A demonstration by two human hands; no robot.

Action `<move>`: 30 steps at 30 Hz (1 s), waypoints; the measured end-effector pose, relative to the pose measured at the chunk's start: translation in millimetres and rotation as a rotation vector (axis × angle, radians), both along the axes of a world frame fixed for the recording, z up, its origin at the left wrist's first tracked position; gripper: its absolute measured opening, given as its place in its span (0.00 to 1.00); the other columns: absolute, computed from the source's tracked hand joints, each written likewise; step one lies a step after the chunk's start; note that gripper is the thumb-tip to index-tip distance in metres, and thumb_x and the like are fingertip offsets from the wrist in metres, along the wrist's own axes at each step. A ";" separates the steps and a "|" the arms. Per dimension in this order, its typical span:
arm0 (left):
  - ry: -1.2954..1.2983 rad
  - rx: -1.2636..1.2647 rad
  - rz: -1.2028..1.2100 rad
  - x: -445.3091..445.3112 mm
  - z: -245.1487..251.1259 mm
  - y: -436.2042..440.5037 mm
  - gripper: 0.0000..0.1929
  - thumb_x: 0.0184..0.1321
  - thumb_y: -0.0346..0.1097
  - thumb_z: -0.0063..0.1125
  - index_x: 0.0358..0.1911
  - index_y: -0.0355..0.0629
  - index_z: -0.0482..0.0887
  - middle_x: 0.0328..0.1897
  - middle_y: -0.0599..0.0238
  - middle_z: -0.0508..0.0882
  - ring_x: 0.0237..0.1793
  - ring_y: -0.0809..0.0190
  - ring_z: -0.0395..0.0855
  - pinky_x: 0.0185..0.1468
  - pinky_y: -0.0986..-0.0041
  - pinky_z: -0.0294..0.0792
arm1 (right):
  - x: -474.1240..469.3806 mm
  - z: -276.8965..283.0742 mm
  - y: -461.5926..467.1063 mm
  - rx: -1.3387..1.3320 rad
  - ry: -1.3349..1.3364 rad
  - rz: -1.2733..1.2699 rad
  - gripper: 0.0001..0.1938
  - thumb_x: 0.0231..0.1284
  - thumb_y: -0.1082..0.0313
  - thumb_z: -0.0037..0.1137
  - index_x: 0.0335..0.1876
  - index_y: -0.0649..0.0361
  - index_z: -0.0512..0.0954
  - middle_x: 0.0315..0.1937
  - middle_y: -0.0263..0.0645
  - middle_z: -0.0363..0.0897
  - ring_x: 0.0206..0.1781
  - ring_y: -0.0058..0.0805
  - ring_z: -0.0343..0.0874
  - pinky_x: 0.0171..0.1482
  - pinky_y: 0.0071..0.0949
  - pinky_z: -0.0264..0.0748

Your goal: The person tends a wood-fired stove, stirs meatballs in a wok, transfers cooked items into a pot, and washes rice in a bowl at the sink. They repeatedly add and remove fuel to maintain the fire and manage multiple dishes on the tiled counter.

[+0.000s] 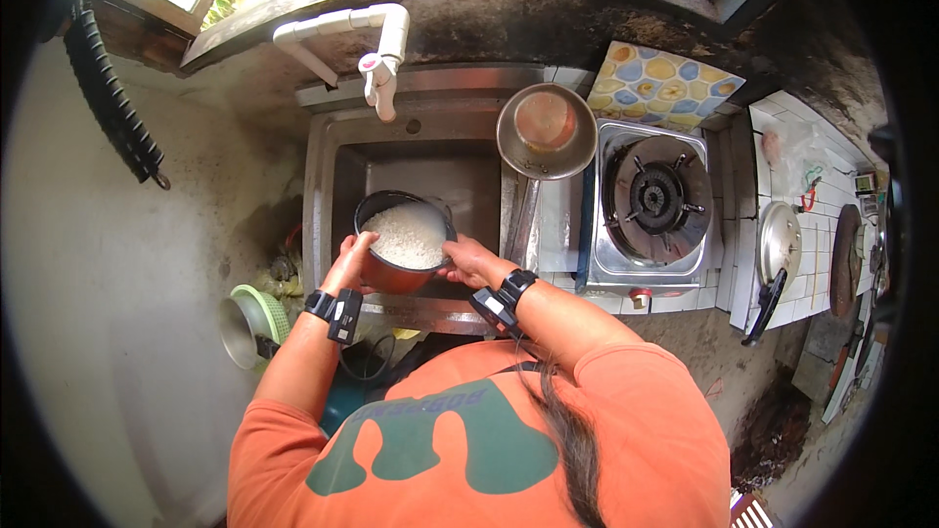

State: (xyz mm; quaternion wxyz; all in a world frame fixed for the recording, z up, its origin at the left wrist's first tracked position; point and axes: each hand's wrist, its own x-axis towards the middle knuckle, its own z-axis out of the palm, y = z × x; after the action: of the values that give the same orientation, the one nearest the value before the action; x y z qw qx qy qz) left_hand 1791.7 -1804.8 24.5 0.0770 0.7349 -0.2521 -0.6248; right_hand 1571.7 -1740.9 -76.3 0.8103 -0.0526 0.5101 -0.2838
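Note:
Between my two hands is a round pot (400, 279), reddish outside and dark inside, over the near part of a stainless steel sink (320, 161). White rice (408, 235) lies in it under cloudy water, and the pot tilts a little. My left hand (352, 260) grips its left rim, thumb on top. My right hand (469, 261) holds the right rim, with its fingers partly hidden below. Beyond the sink, a white plastic tap (380, 84) points down; no flow of water shows from it.
A metal ladle (546, 132) with a long handle rests at the sink's right edge. Right of it stands a gas stove (653, 198). A green colander (273, 315) and a metal pan are at the lower left. A lidded pan (779, 242) sits far right.

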 end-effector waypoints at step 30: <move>0.890 -0.126 0.494 42.9 -37.5 48.3 0.38 0.50 0.41 0.60 0.68 0.37 0.69 0.69 0.53 0.76 0.69 0.47 0.73 0.75 0.51 0.60 | -58.9 163.4 -106.0 -1.063 0.709 -0.424 0.38 0.68 0.44 0.58 0.71 0.68 0.65 0.66 0.55 0.72 0.68 0.41 0.73 0.68 0.36 0.69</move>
State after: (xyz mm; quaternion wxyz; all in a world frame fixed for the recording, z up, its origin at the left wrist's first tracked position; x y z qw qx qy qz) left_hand 1834.5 -1756.5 -13.0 0.3663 0.4293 -0.0508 -0.8240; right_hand 1512.8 -1846.9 87.1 0.3843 -0.4329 0.5357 -0.6148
